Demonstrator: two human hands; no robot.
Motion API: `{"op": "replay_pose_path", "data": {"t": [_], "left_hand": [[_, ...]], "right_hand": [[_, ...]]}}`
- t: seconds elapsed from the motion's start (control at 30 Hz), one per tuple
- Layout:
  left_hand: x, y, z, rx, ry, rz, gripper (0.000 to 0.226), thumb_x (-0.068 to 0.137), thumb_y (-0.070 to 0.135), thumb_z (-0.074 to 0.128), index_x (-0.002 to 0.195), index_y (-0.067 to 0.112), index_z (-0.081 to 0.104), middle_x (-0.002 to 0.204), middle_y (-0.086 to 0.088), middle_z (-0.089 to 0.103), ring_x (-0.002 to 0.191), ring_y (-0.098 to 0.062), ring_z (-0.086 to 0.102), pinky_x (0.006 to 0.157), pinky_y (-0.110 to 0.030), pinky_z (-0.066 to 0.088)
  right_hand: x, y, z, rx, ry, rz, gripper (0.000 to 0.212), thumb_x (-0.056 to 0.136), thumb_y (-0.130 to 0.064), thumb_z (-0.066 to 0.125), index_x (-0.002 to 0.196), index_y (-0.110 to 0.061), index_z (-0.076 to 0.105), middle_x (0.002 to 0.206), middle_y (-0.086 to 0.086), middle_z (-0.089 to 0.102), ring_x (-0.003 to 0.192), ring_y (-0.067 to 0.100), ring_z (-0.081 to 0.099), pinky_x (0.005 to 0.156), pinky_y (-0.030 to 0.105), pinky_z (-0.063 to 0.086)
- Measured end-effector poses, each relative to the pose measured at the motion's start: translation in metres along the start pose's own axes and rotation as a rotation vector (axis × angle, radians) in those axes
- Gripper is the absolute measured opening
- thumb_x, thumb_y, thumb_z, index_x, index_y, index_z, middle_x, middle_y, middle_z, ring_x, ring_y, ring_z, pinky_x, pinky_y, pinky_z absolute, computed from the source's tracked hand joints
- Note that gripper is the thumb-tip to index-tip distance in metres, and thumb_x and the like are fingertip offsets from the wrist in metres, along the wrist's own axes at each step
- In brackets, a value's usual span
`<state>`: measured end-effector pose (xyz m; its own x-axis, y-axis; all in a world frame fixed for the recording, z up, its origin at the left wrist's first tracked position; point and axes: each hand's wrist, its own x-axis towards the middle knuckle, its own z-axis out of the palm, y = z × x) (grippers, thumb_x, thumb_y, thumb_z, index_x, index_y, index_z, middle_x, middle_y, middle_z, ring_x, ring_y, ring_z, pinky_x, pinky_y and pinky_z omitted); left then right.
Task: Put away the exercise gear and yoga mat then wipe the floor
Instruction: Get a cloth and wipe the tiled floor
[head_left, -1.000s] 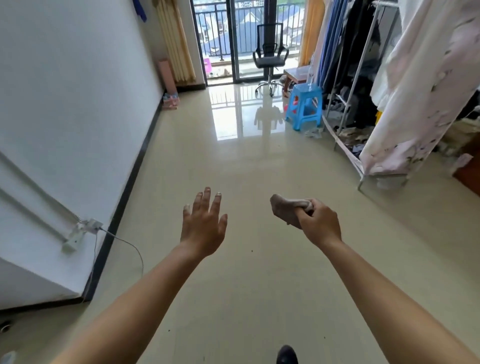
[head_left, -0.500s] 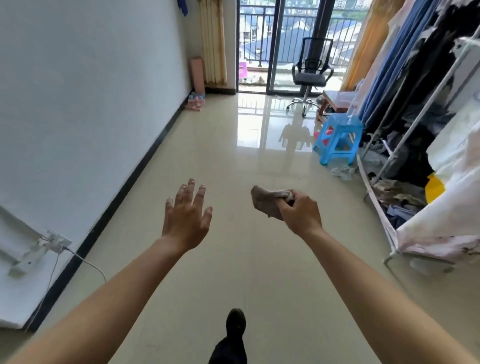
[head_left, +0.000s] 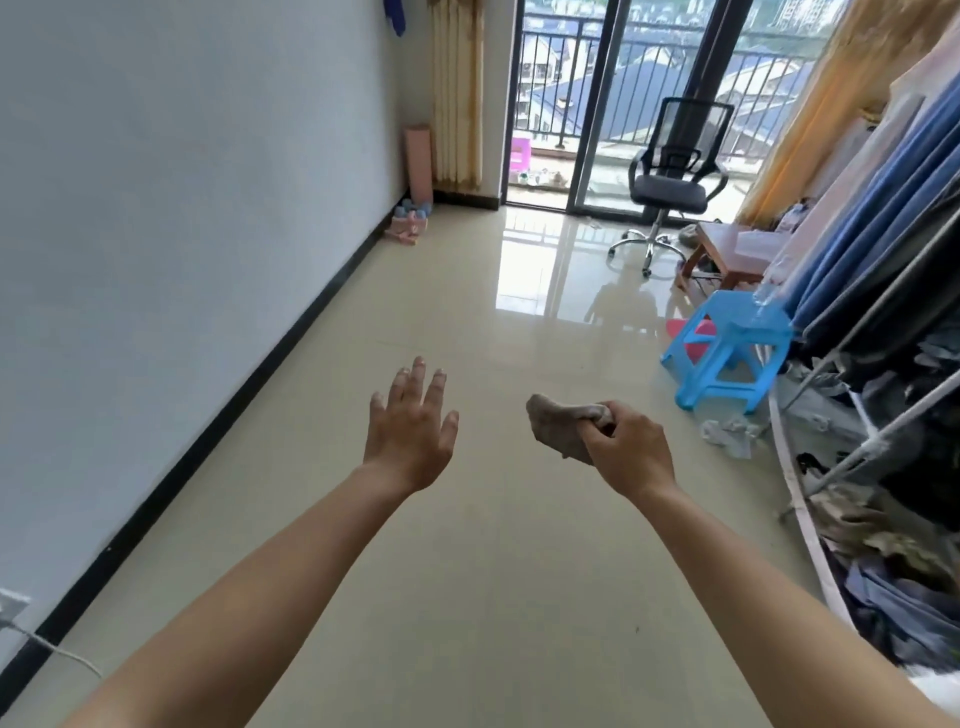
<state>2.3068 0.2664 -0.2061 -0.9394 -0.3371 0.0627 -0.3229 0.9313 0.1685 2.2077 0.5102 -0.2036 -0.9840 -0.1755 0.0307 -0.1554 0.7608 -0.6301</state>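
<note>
Pink yoga mat (head_left: 418, 165): rolled, standing on end against wall (head_left: 208, 208), far corner. Exercise gear (head_left: 409, 221): small pink and blue pieces, too small to tell apart, clustered on floor (head_left: 467, 571) at mat's foot. Grey-brown rag (head_left: 558, 426): crumpled, gripped in right hand (head_left: 628, 452), held above floor. Floor: glossy beige tile.

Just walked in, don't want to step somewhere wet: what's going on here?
A person holds both arms out over the tiled floor. The right hand grips a crumpled brownish cloth in the air; the left hand is open, empty. A rolled pink yoga mat stands upright by the far wall, small exercise gear beside it. Wiping seems not yet begun.
</note>
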Motion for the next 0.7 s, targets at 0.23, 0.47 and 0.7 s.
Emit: {"op": "replay_pose_path", "data": {"t": [0.23, 0.47, 0.7], "left_hand": [[0.105, 0.024, 0.085, -0.001, 0.0, -0.326, 0.061, 0.102, 0.044, 0.026, 0.157, 0.019, 0.012, 0.165, -0.009, -0.002, 0.152, -0.025, 0.004, 0.119, -0.05, 0.012], [0.115, 0.043, 0.146, 0.032, -0.179, -0.813, 0.064, 0.102, 0.047, 0.02, 0.157, 0.016, 0.006, 0.165, -0.01, -0.005, 0.152, -0.025, 0.0, 0.12, -0.048, 0.011], [0.067, 0.031, 0.17, 0.026, -0.225, -1.086, 0.063, 0.103, 0.045, 0.022, 0.157, 0.016, 0.009, 0.165, -0.01, -0.003, 0.152, -0.027, 0.004, 0.118, -0.048, 0.012]], "right_hand": [[0.192, 0.04, 0.073, 0.018, -0.256, -0.128, 0.019, 0.091, -0.037, 0.056, 0.1, -0.026, 0.069, 0.088, -0.003, 0.069, 0.086, 0.022, 0.062, 0.073, 0.035, 0.051], [0.306, 0.04, 0.162, -0.053, -0.668, -0.307, 0.021, 0.094, -0.039, 0.053, 0.106, -0.025, 0.064, 0.093, -0.004, 0.069, 0.087, 0.022, 0.062, 0.069, 0.033, 0.047], [0.298, 0.006, 0.236, -0.168, -0.906, -0.453, 0.022, 0.093, -0.04, 0.054, 0.104, -0.024, 0.064, 0.091, -0.001, 0.069, 0.086, 0.024, 0.065, 0.073, 0.037, 0.054]]}}
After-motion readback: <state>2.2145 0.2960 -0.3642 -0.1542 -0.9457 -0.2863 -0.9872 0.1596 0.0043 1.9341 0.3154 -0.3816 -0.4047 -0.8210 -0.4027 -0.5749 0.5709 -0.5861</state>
